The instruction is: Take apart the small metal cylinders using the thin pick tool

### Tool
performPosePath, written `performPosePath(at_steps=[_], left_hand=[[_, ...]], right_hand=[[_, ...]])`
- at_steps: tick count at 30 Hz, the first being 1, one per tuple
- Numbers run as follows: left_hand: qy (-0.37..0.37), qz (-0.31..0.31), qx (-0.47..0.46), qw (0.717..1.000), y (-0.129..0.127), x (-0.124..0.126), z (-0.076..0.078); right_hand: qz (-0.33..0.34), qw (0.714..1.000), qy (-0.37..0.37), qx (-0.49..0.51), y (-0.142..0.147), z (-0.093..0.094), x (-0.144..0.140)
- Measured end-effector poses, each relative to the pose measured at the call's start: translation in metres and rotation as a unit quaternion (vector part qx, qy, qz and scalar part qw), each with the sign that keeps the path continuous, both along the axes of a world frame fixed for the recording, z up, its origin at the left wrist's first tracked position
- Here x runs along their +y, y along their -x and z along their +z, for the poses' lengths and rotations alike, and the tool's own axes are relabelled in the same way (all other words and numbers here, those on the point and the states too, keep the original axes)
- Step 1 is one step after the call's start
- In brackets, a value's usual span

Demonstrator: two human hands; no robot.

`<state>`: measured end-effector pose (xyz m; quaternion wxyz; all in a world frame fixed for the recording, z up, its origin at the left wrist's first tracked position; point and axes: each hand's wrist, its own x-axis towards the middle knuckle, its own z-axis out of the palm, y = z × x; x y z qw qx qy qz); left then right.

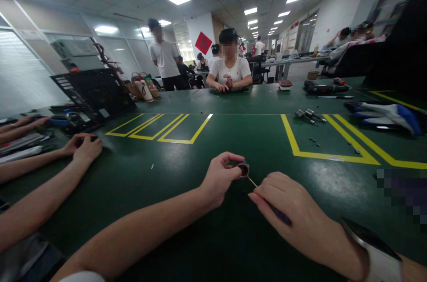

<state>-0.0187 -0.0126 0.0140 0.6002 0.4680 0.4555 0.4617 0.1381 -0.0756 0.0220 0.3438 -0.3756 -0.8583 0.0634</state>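
The left hand (pixel 222 177) pinches a small, dark metal ring (pixel 245 168) between thumb and forefinger, raised above the green tabletop (pixel 167 197), its open end facing toward the right hand (pixel 287 202). How the left hand's other fingers sit behind it, I cannot tell. Just to the right of the ring, the right hand grips a screwdriver (pixel 282 215), thumb pressed along the dark handle and fingers curled over it. The thin shaft points up and left to the ring's edge; whether its tip touches the inside is too small to tell. A smartwatch (pixel 370 237) circles the right wrist.

Just below the ring, a tiny dark piece (pixel 244 191) lies on the tabletop. To the ring's left is a small white scrap (pixel 152 166), and farther left a co-worker's hands (pixel 87 146) are close together. Beyond the ring to the right, a yellow tape outline (pixel 333 156) surrounds several small dark pieces (pixel 313 140), with a cluster of metal fittings (pixel 308 115) near its far end. Farther beyond the ring on that side lie a black power tool (pixel 325 87), a red-and-white box (pixel 285 85) and blue-and-white gloves (pixel 387 117). Straight beyond the ring, a person in a white shirt (pixel 230 70) sits across the table.
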Motion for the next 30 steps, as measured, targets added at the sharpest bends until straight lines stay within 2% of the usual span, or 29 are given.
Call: performPosePath(at_steps=[16,30], left_hand=[[-0.007,-0.016,0.001,1.0,0.0016,0.0015,-0.0019],[-0.021,0.0,-0.006,1.0,-0.0006,-0.0001,-0.0012]], right_hand=[[0.006,1.0,0.001,0.019,-0.001,0.0031,-0.0026],[-0.001,1.0,-0.007,0.025,-0.0003,0.0013,-0.0052]])
